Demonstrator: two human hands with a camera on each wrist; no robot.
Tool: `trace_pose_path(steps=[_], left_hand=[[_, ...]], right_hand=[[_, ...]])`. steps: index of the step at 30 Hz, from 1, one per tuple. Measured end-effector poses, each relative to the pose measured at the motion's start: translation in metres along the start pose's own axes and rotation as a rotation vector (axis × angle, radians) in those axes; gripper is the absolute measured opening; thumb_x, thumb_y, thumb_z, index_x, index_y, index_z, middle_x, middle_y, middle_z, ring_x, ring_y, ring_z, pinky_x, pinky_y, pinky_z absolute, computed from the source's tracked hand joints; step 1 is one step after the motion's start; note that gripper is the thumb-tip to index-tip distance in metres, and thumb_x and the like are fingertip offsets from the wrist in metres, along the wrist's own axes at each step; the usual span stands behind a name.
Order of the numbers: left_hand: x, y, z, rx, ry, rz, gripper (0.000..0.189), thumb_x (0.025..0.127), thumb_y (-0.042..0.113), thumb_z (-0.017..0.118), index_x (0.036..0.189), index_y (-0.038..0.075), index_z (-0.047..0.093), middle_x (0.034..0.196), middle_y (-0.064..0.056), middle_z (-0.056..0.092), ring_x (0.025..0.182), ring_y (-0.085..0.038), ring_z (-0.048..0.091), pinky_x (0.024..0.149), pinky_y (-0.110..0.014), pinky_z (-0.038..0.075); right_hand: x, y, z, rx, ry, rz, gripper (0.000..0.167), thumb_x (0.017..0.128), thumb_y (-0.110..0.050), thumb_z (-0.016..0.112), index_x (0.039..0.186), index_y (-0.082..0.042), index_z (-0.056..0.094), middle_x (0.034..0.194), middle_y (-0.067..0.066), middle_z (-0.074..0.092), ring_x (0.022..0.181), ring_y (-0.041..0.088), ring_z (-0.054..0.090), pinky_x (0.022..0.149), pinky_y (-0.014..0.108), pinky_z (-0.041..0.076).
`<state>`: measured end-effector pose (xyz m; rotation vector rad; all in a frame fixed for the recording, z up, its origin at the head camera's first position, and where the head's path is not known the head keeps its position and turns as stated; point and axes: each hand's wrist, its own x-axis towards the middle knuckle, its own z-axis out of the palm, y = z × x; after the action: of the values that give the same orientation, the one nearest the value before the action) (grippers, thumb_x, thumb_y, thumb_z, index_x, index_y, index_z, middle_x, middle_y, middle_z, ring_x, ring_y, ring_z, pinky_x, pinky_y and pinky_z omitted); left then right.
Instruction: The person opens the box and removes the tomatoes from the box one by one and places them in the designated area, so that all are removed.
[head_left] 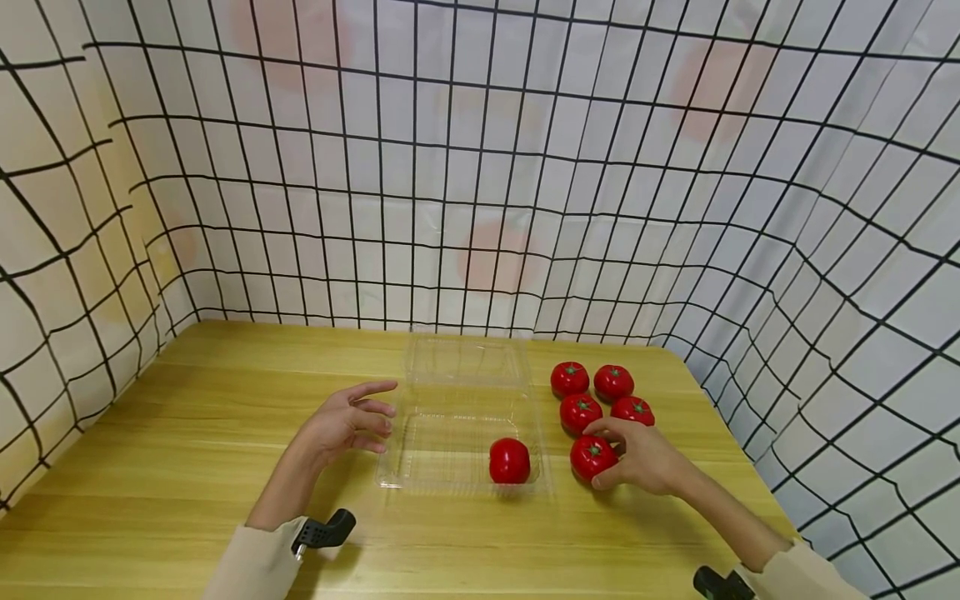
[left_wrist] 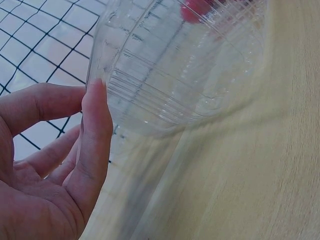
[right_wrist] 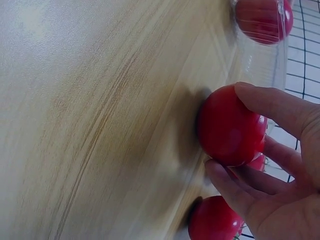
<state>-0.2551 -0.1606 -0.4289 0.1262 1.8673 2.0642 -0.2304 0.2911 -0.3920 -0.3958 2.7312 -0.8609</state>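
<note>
My right hand [head_left: 637, 457] grips a red tomato [right_wrist: 232, 125] between thumb and fingers, the nearest of a group on the right. Just left of it stands a clear plastic clamshell box [head_left: 442, 479] with its lid [head_left: 468, 358] folded back. One tomato [head_left: 509, 461] sits in the front right corner of this box. On the other side, my left hand [head_left: 341, 425] has its fingers loosely spread. In the left wrist view its fingertips [left_wrist: 96, 97] overlap the box's edge.
Several more tomatoes, among them one at the back [head_left: 569, 379], lie behind the gripped one on the wooden table [head_left: 187, 417]. White walls with a black grid [head_left: 465, 167] enclose the table at the back and sides.
</note>
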Motion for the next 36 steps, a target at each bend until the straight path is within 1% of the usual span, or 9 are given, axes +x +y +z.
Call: trace_pose_path(steps=[14,24,31,36], left_hand=[[-0.0007,0.0002,0.0000,0.000,0.009,-0.005,0.074,0.089,-0.008,0.065,0.156,0.003,0.035,0.115,-0.015,0.062,0.077,-0.017,0.068,0.065,-0.032,0.064],[-0.0005,0.0014,0.0001,-0.005,0.002,-0.009,0.076,0.088,-0.008,0.065,0.157,0.002,0.034,0.113,-0.013,0.063,0.077,-0.017,0.069,0.066,-0.033,0.064],[-0.0002,0.0016,0.0003,-0.004,0.004,-0.011,0.075,0.088,-0.009,0.064,0.156,0.002,0.034,0.113,-0.013,0.064,0.077,-0.017,0.069,0.066,-0.033,0.064],[-0.0004,0.0013,0.0005,-0.006,0.006,-0.012,0.076,0.088,-0.009,0.064,0.156,0.002,0.034,0.112,-0.013,0.063,0.077,-0.017,0.069,0.065,-0.033,0.064]], right_hand=[[-0.0022,-0.0011,-0.0004,0.002,0.001,0.002,0.061,0.070,-0.020,0.092,0.124,-0.012,0.064,0.128,0.016,0.066,0.113,0.037,0.062,0.089,0.049,0.060],[-0.0018,-0.0002,-0.0005,0.007,0.004,0.007,0.061,0.069,-0.021,0.092,0.124,-0.013,0.064,0.127,0.014,0.066,0.111,0.035,0.062,0.087,0.048,0.060],[-0.0010,0.0000,0.0000,-0.011,0.015,0.002,0.062,0.070,-0.022,0.092,0.125,-0.013,0.064,0.128,0.015,0.066,0.113,0.036,0.062,0.088,0.049,0.059],[-0.0003,0.0008,0.0005,-0.027,0.025,0.008,0.063,0.069,-0.022,0.092,0.125,-0.013,0.064,0.127,0.015,0.067,0.111,0.034,0.063,0.087,0.048,0.059]])
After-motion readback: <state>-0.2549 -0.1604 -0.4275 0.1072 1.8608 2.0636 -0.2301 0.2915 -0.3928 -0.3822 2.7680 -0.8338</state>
